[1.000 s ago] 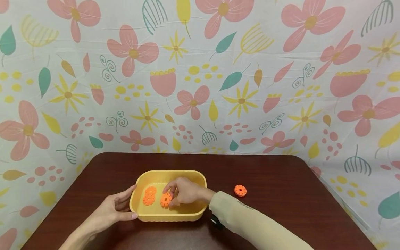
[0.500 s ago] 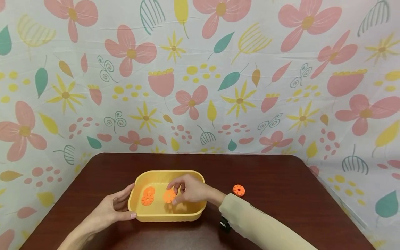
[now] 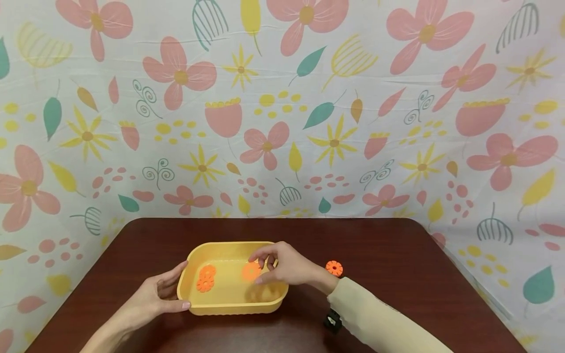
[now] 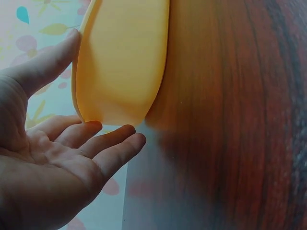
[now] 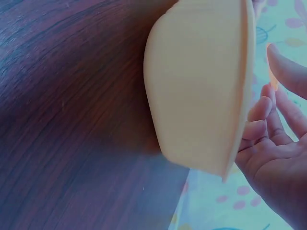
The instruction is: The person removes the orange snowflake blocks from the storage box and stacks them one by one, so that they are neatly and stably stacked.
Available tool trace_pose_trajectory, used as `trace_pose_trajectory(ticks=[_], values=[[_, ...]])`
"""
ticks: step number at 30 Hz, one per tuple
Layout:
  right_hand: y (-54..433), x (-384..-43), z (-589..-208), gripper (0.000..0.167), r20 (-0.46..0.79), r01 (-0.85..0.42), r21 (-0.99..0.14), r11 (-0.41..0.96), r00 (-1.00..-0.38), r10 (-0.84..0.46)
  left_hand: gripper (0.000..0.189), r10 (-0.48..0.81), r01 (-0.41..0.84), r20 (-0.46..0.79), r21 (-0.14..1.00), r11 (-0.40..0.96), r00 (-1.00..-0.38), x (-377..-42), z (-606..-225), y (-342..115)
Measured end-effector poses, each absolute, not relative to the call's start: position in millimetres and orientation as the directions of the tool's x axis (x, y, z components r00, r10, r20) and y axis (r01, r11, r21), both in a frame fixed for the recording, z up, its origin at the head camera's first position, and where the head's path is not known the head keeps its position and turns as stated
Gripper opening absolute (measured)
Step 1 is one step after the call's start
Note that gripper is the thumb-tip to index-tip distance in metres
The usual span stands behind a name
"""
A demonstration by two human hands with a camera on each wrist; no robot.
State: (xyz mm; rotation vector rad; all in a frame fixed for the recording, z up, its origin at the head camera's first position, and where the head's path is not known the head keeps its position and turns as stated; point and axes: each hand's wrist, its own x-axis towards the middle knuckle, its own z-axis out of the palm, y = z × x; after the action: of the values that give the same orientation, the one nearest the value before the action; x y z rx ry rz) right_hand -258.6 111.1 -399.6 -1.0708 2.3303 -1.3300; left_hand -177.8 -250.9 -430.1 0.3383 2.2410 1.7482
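Note:
A yellow plastic basin (image 3: pixel 229 308) stands on the dark wooden table. My left hand (image 3: pixel 152 299) holds its left end, thumb at the near corner and fingers on the far side; the left wrist view shows the thumb (image 4: pixel 67 45) against the rim. Over the basin's right part, my right hand (image 3: pixel 291 264) pinches an orange notched disc (image 3: pixel 250 271) between thumb and fingers. Only the disc's thin edge shows in the right wrist view. Two more orange discs (image 3: pixel 205 283) lie at the left of the basin floor, overlapping or touching.
Another orange notched disc (image 3: pixel 334 267) sits on the table (image 3: pixel 384 289) right of the basin, just beyond the right forearm. A floral cloth (image 3: pixel 282 113) hangs behind the table. A black device (image 3: pixel 333 321) is strapped at the right wrist.
My right hand has lifted the pinched orange disc from the basin floor and carried it right, toward the right rim. My left hand stays at the basin's left end.

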Motion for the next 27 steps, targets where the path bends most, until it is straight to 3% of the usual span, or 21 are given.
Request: trace_pose_trajectory(ticks=[17, 27], values=[[172, -256, -397, 0.04, 0.207, -0.453, -0.852, 0.263, -0.752, -0.626, 0.097, 0.379, 0.003, -0.079, 0.978, 0.209, -0.922, -179, -430, -253], [220, -256, -396, 0.039, 0.166, -0.392, -0.846, 0.362, -0.838, -0.519, 0.098, 0.382, -0.003, -0.083, 0.978, 0.207, -0.92, -178, -428, -252]])
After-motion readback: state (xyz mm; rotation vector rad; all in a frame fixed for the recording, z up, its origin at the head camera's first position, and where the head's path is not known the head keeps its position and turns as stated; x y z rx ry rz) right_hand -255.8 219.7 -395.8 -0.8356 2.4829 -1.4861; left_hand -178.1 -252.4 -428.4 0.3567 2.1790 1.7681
